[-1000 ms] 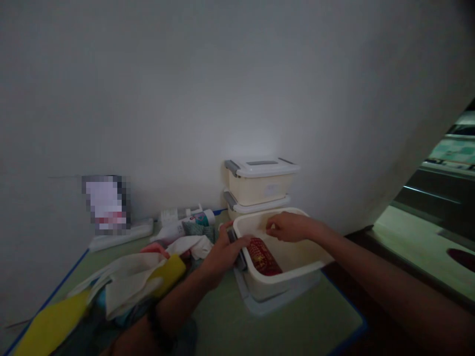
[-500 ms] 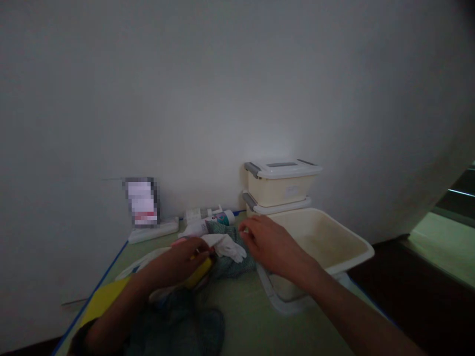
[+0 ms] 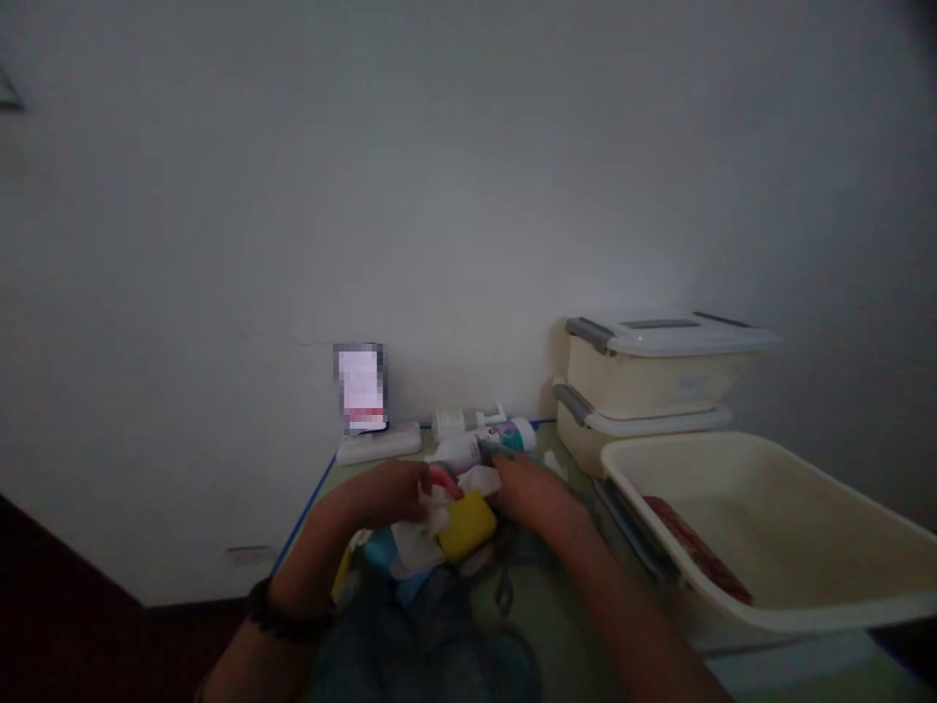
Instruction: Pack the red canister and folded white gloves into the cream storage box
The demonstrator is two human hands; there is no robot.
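Observation:
My left hand (image 3: 395,491) is closed at the pile's left side, its fingertips by a pinkish-red piece (image 3: 445,480) and a thin white cloth (image 3: 416,547). Opposite it, my right hand (image 3: 533,491) has curled fingers at a whitish cloth (image 3: 479,480); what it grips is hidden. A yellow sponge (image 3: 468,527) lies between and just below both hands. Behind them, a white and teal bottle (image 3: 483,444) rests on its side, in front of a lying pump bottle (image 3: 461,422). Dark bluish fabric (image 3: 431,644) fills the near edge, blurred.
To the right stands a cream basin (image 3: 797,517) with a reddish-brown strip (image 3: 695,547) along its left inside. Two lidded boxes (image 3: 651,376) are stacked behind it. A phone-like screen (image 3: 361,386), pixelated, leans on the wall above a white flat block (image 3: 379,442).
The view has swung left, so everything sits further right. My right hand has left the basin's edge and joined the left at the pile. The grey-green cloth there is mostly out of sight.

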